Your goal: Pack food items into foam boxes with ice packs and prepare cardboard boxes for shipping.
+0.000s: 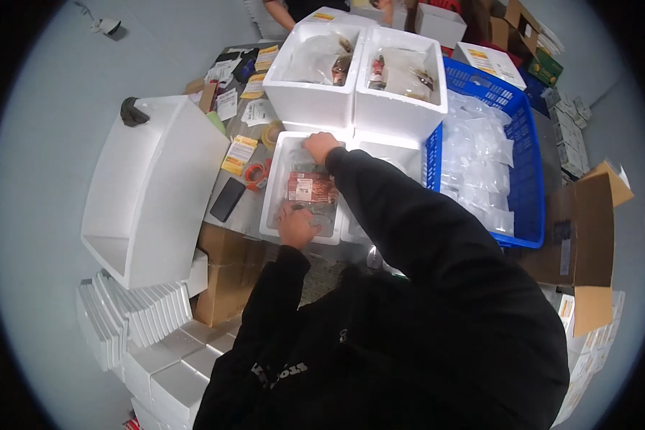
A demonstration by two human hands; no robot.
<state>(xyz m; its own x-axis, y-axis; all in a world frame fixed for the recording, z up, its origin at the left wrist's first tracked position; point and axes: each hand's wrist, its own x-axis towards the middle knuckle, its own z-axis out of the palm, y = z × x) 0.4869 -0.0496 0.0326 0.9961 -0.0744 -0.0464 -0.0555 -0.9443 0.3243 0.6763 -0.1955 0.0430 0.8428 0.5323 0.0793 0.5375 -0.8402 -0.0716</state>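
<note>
A sealed food package (313, 187) with a red printed label and clear plastic ends lies inside a small white foam box (269, 207). At its near end, my left hand (296, 226) grips the clear plastic with the fingers bent. My right hand (321, 148) reaches across to the far end, its fingers curled at the plastic inside the far wall. A second foam box (389, 152) adjoins on the right, partly hidden by my right sleeve. Behind these, two larger foam boxes (309, 101) (400, 114) hold clear bags and dark packaged items.
At right stands a blue plastic crate (531, 177) of clear pouches. A phone (228, 199), orange tape roll (255, 174) and printed cards (240, 154) lie left. A large foam box (180, 177) stands beyond them, above stacked foam lids (145, 309). Another person (279, 13) is opposite.
</note>
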